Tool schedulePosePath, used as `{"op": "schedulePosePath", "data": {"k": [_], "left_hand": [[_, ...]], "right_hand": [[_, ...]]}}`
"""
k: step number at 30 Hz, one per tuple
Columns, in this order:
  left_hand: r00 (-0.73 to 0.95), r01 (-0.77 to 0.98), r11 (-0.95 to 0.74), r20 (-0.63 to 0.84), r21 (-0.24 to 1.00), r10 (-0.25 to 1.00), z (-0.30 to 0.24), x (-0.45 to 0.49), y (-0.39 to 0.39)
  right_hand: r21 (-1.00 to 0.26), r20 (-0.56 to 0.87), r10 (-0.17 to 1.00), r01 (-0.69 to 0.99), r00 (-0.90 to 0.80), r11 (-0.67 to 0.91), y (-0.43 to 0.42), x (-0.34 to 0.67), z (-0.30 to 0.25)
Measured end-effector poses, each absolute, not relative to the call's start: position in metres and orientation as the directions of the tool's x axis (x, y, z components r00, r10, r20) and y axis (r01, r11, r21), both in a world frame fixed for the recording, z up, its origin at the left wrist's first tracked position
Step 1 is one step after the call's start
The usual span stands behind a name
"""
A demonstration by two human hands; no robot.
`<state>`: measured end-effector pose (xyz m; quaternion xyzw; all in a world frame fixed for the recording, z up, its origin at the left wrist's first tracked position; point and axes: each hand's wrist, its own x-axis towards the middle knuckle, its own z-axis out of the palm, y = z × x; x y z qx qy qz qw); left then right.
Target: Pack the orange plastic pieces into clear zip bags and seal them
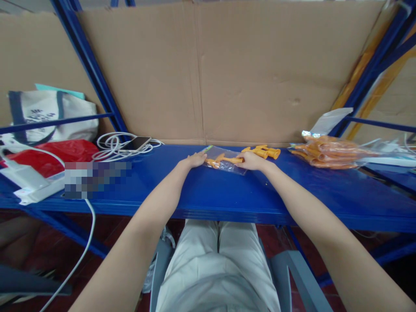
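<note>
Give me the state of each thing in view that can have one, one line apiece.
Clear plastic bag: lying flat.
Orange plastic piece: apparently inside that bag.
Left hand: resting on the bag's left edge.
Right hand: at the piece's right end, grip unclear.
Loose orange pieces: unbagged, beyond the right hand.
Orange pieces at far right: bagged, piled.
Phone: lying flat.
White cable: loosely coiled.
Red bag: crumpled.

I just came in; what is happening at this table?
A seated person has both hands at a clear bag on the blue table. The left hand is at its left edge; the right hand is at the right end of an orange piece, seemingly inside the bag. Loose orange pieces lie behind the right hand, and bagged orange items lie farther right.
</note>
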<state>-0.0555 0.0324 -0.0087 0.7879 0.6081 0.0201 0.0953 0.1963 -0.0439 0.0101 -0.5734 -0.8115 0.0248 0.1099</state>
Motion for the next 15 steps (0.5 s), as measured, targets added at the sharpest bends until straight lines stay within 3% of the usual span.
{"op": "schedulePosePath", "data": {"k": [7,15], "left_hand": [[0.31,0.944,-0.29,-0.122,0.157,0.943,-0.009,-0.053,0.034],[0.385,0.913,-0.354,-0.147,0.201,0.911,-0.004,-0.044,0.017]], "right_hand": [[-0.163,0.162,0.947,0.939,-0.278,0.304,-0.041,0.194,0.007],[-0.23,0.325,0.901,0.9,-0.286,0.369,-0.03,0.192,-0.009]]}}
